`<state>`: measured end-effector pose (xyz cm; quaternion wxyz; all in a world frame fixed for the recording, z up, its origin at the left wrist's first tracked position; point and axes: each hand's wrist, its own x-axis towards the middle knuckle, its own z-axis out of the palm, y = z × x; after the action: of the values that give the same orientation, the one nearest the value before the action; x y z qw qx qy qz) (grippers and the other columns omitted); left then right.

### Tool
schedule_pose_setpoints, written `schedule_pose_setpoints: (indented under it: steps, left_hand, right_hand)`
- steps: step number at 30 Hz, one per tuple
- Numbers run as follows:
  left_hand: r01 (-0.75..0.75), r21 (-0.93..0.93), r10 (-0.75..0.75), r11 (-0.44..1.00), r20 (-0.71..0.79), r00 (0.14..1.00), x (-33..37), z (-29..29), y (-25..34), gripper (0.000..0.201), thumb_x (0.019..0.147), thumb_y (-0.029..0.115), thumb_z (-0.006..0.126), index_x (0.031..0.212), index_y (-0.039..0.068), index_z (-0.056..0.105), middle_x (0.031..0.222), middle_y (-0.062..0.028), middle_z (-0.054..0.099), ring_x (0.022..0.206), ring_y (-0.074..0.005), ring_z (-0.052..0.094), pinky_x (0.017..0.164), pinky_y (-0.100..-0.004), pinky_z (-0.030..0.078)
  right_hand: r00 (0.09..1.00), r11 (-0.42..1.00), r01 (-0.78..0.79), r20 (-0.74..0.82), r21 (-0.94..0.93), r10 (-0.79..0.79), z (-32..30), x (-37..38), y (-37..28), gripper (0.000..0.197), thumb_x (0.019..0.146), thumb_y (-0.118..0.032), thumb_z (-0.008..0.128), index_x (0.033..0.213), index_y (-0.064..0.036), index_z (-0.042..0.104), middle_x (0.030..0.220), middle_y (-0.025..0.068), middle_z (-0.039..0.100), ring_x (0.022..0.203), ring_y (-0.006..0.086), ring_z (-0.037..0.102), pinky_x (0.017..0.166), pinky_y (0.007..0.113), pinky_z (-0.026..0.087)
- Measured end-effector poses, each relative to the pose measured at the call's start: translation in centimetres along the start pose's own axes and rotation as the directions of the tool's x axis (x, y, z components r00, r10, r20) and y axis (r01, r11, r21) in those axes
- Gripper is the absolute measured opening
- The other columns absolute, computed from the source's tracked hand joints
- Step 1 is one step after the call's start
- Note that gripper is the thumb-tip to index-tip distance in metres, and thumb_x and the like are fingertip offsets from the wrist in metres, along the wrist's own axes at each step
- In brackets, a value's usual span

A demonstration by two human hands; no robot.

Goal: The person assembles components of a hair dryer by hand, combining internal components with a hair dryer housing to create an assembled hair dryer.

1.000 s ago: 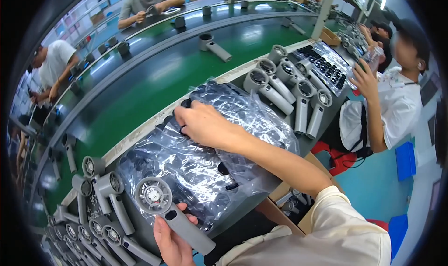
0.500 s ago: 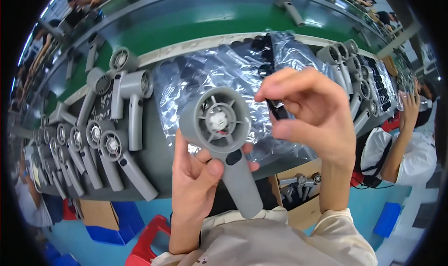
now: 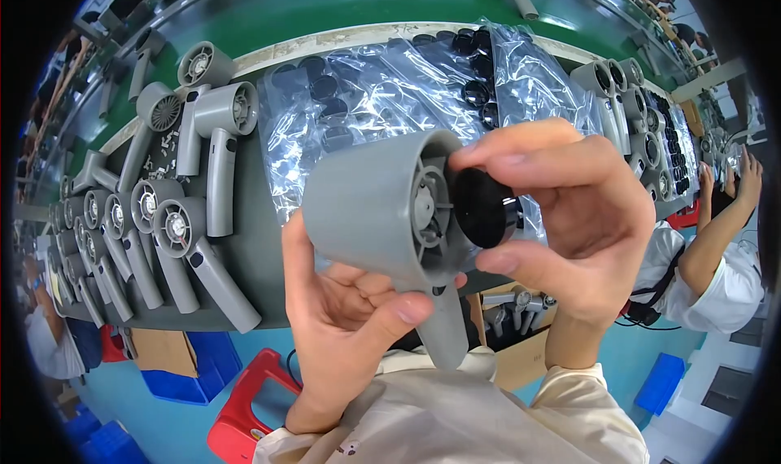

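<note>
My left hand [image 3: 342,317] is closed round a grey handheld fan housing [image 3: 358,203], just under its wide barrel. The barrel's open end is turned to the right and shows spokes and a pale hub inside; the handle slants down toward me. Between the thumb and fingers of my right hand [image 3: 586,212] is a round, glossy black cap [image 3: 482,207]. The cap stands on edge right beside the barrel's opening; whether it touches the rim I cannot tell.
Clear plastic bags [image 3: 390,89] with several black caps lie behind my hands. Grey fan housings [image 3: 175,228] crowd the table's left; more [image 3: 622,98] stand at right. Beyond runs a green conveyor [image 3: 342,8]. A red stool [image 3: 236,423] is at lower left, a co-worker [image 3: 700,277] at right.
The fan housing has turned so its open end faces right instead of toward me. My right hand has brought the black cap up to that opening, and the cap's round face now shows.
</note>
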<state>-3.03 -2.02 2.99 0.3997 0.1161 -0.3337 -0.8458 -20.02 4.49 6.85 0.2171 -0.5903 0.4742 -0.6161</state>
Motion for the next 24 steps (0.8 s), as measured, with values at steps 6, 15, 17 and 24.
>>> schedule_pose_setpoints:
  steps: [6, 15, 17, 24]
  left_hand:
    - [-0.042, -0.005, 0.042, 0.999, -0.012, 0.999, 0.14, 0.52, -0.47, 0.079, 0.078, -0.010, 0.063, 0.136, 0.005, 0.011, 0.119, -0.0290, 0.051, 0.105, -0.0357, 0.058, 0.088, -0.0504, 0.051]
    - [-0.079, 0.135, 0.084, 0.988, -0.036, 0.996, 0.10, 0.57, -0.80, 0.086, 0.075, -0.010, 0.068, 0.137, 0.002, 0.011, 0.115, -0.0267, 0.055, 0.101, -0.0318, 0.061, 0.085, -0.0394, 0.052]
    - [-0.069, 0.179, 0.077, 0.981, -0.039, 0.996, -0.02, 0.42, -0.69, 0.086, 0.074, -0.010, 0.068, 0.138, 0.002, 0.011, 0.114, -0.0262, 0.055, 0.101, -0.0306, 0.061, 0.084, -0.0382, 0.052]
    - [-0.121, 0.276, 0.138, 0.954, -0.042, 0.989, -0.27, 0.16, -0.91, 0.086, 0.074, -0.008, 0.071, 0.137, 0.001, 0.013, 0.111, -0.0249, 0.057, 0.098, -0.0275, 0.063, 0.081, -0.0349, 0.053]
  right_hand:
    - [0.993, 0.994, -0.097, -0.065, 0.056, 0.101, -0.49, -0.40, -0.19, 0.050, 0.059, 0.009, 0.074, 0.106, 0.0107, 0.056, 0.105, 0.0269, 0.055, 0.100, 0.0311, 0.059, 0.088, 0.036, 0.050]
    - [0.999, 0.997, -0.048, -0.028, -0.057, 0.046, -0.86, -0.43, -0.43, 0.050, 0.055, 0.004, 0.078, 0.101, 0.0120, 0.060, 0.101, 0.0241, 0.058, 0.094, 0.0282, 0.059, 0.081, 0.032, 0.047]
    - [0.999, 0.996, -0.031, -0.013, -0.083, 0.030, -0.93, -0.34, -0.44, 0.050, 0.055, 0.003, 0.078, 0.101, 0.0117, 0.060, 0.100, 0.0235, 0.059, 0.092, 0.0268, 0.059, 0.079, 0.031, 0.046]
    - [0.998, 0.990, -0.058, 0.001, -0.127, 0.059, -0.64, -0.21, -0.73, 0.050, 0.055, 0.002, 0.079, 0.102, 0.0115, 0.062, 0.100, 0.0224, 0.060, 0.088, 0.0224, 0.057, 0.072, 0.028, 0.045]
